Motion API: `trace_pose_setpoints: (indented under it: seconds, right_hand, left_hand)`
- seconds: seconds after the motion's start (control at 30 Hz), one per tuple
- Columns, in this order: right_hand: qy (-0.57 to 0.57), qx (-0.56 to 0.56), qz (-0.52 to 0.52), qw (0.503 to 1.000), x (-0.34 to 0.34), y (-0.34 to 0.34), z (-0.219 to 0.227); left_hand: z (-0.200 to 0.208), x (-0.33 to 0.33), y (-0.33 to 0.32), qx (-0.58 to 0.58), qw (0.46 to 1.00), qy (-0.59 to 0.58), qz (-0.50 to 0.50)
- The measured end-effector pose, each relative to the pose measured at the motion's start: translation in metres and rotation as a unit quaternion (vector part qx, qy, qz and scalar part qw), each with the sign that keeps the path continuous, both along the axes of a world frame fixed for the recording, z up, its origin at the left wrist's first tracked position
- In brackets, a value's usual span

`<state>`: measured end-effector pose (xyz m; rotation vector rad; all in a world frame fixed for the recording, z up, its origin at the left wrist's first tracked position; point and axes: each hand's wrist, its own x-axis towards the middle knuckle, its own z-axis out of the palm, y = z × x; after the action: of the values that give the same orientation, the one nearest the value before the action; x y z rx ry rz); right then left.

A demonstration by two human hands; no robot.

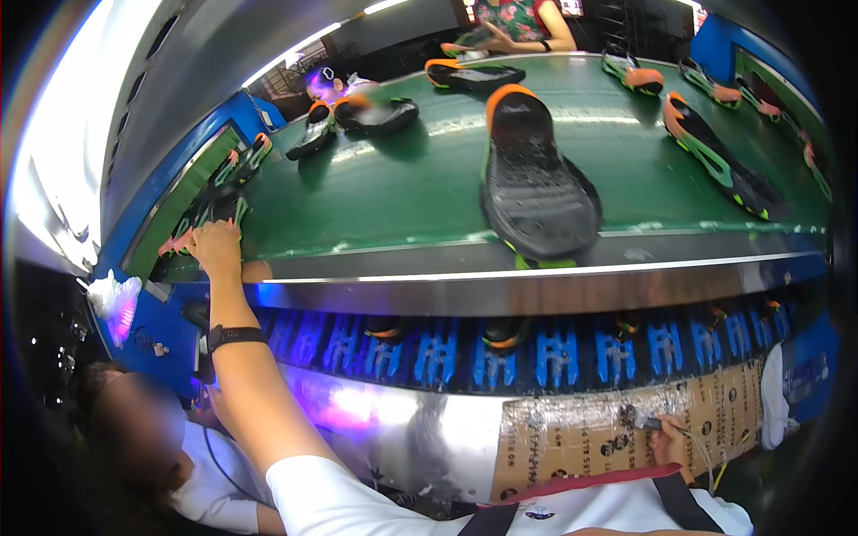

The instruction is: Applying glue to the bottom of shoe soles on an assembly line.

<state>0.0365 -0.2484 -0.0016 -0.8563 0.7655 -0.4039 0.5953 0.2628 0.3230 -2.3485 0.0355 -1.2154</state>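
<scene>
Head view: left hand (pixel 216 246) meets a shoe sole (pixel 219 209) lying just beyond it; grip cannot be determined. Right hand (pixel 668 443) is clamped on a brush-like tool (pixel 647 422) extending to its left.

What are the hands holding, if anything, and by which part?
Right hand: a brush-like tool, by its handle. Left hand: on a shoe sole at far left; can't tell whether it's gripped.

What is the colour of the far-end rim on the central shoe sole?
The central shoe sole has an orange rim there; the head view shows it best.
</scene>
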Motion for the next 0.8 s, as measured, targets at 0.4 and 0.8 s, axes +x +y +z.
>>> trace_pose_setpoints:
  seconds: [0.4,0.8]
  right_hand:
    - [-0.118,0.001,0.127,0.985,-0.016,-0.005,-0.016]
    - [-0.180,-0.008,0.140,0.974,-0.033,-0.013,-0.029]
  left_hand:
    - [0.009,-0.208,-0.112,-0.281,0.894,-0.170,-0.304]
    - [-0.156,-0.511,-0.224,-0.379,0.783,-0.075,-0.486]
